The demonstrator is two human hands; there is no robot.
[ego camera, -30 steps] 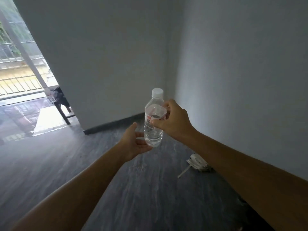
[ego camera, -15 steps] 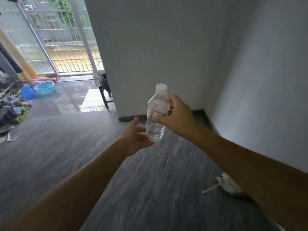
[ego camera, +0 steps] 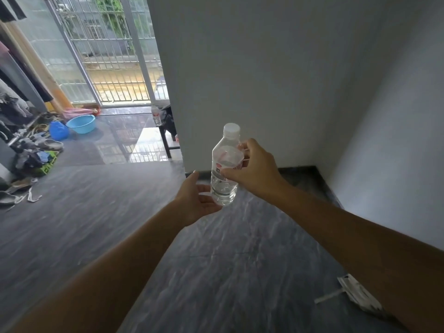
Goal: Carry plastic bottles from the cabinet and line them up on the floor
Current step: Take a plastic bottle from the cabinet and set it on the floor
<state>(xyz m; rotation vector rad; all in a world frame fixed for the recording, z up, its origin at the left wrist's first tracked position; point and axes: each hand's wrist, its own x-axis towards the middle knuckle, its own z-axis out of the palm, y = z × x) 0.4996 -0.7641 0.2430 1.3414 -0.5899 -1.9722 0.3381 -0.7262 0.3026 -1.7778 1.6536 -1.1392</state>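
A clear plastic bottle (ego camera: 224,164) with a white cap and a red-and-white label is held upright at chest height over the dark floor. My right hand (ego camera: 254,170) grips it round the label from the right. My left hand (ego camera: 198,199) is open, palm up, under and beside the bottle's base, its fingers touching or nearly touching the bottom. A second bottle (ego camera: 157,115) stands on a dark stool by the doorway, far behind.
White walls meet in a corner at the right. A dark stool (ego camera: 168,131) stands at the wall's end. A blue basin (ego camera: 81,123), shoes and clothes lie at the left. A white paper item (ego camera: 355,294) lies on the floor at lower right.
The view has swung to the left, bringing the balcony door, basin and clutter into sight. Both hands keep the same hold on the bottle.
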